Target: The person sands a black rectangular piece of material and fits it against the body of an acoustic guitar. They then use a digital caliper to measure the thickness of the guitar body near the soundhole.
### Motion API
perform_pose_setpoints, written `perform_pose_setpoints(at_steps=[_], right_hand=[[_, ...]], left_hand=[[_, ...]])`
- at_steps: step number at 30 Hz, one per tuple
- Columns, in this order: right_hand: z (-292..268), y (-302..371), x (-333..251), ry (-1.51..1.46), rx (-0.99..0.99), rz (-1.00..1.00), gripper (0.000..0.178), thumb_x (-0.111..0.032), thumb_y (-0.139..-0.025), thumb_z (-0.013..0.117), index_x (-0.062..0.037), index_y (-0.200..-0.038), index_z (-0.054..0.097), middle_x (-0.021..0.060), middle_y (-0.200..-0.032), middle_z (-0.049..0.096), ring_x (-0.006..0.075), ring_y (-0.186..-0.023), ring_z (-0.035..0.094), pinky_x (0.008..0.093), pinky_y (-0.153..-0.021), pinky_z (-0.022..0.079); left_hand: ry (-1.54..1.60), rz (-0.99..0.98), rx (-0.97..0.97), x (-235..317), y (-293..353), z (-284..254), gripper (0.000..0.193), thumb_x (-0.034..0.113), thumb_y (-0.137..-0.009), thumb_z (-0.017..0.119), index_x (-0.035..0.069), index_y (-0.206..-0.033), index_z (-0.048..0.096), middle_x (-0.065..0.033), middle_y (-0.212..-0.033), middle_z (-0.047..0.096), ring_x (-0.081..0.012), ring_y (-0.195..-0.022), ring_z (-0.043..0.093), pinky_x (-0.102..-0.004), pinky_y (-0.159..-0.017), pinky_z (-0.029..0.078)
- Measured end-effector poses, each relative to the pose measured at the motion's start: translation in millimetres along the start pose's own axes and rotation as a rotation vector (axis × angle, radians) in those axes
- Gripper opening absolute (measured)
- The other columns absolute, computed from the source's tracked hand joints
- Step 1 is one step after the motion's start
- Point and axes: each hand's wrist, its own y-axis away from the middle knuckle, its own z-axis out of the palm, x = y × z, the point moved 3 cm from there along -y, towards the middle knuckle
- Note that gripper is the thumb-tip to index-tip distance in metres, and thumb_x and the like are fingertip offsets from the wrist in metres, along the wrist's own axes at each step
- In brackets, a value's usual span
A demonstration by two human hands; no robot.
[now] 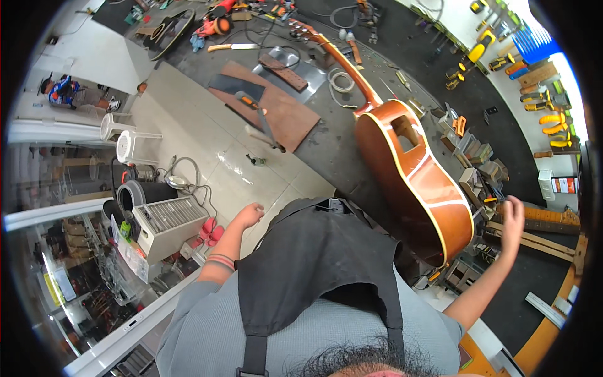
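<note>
An acoustic guitar [433,182] with a glossy orange-brown body and pale edging lies on the dark workbench [342,147] in front of me, its neck [352,72] pointing away to the far left. A squarish opening shows in the body near the neck end. My left hand [250,215] hangs over the floor beside my apron, fingers loosely bent and apart, with nothing visible in it. My right hand [514,223] is raised to the right of the guitar body, fingers stretched out and empty. It is nearest a loose guitar neck [549,218] and does not touch the guitar.
A brown board [295,119] with a hammer-like tool [254,108] lies at the bench's left edge. Small wooden blocks [480,154] crowd the guitar's right side. Pliers [554,124] hang on the wall rack. White stools [135,147] and a person [69,93] are at left.
</note>
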Motion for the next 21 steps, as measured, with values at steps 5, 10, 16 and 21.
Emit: perform_pose_setpoints(at_steps=[5, 10, 16, 21], right_hand=[[-39, 79, -202, -0.313, 0.414, -0.226, 0.024, -0.016, -0.115, 0.057, 0.0006, -0.129, 0.068, 0.0097, -0.127, 0.070, 0.0183, -0.118, 0.065, 0.0321, -0.109, 0.049], [106, 168, -359, -0.414, 0.008, -0.331, 0.016, -0.010, -0.111, 0.060, 0.0005, -0.119, 0.069, 0.0063, -0.108, 0.067, 0.0173, -0.096, 0.070, 0.0312, -0.093, 0.054], [379, 205, -296, -0.055, -1.004, 0.026, 0.027, -0.020, -0.100, 0.074, 0.0026, -0.115, 0.073, 0.0100, -0.100, 0.077, 0.0231, -0.097, 0.073, 0.0369, -0.092, 0.057], [495, 217, -172, 0.769, -0.845, 0.006, 0.063, -0.030, -0.089, 0.083, 0.0021, -0.139, 0.062, 0.0268, -0.143, 0.066, 0.0443, -0.133, 0.065, 0.0518, -0.110, 0.055]], left_hand=[[0.061, 0.195, 0.071, -8, -4, -34, 0.042, 0.018, -0.100, 0.069, -0.001, -0.137, 0.067, -0.0155, -0.106, 0.077, -0.0224, -0.092, 0.075, -0.0400, -0.086, 0.060], [0.204, 0.175, 0.117, -107, 8, -66, 0.043, 0.018, -0.100, 0.068, -0.001, -0.139, 0.066, -0.0159, -0.109, 0.076, -0.0246, -0.093, 0.074, -0.0400, -0.088, 0.060], [0.498, -0.077, 0.379, -326, 69, -55, 0.035, 0.017, -0.094, 0.071, -0.002, -0.124, 0.071, -0.0192, -0.094, 0.076, -0.0277, -0.075, 0.075, -0.0426, -0.071, 0.060], [0.390, -0.339, 0.274, -455, 157, -10, 0.031, 0.013, -0.094, 0.064, -0.005, -0.118, 0.071, -0.0172, -0.084, 0.074, -0.0285, -0.065, 0.072, -0.0416, -0.057, 0.057]])
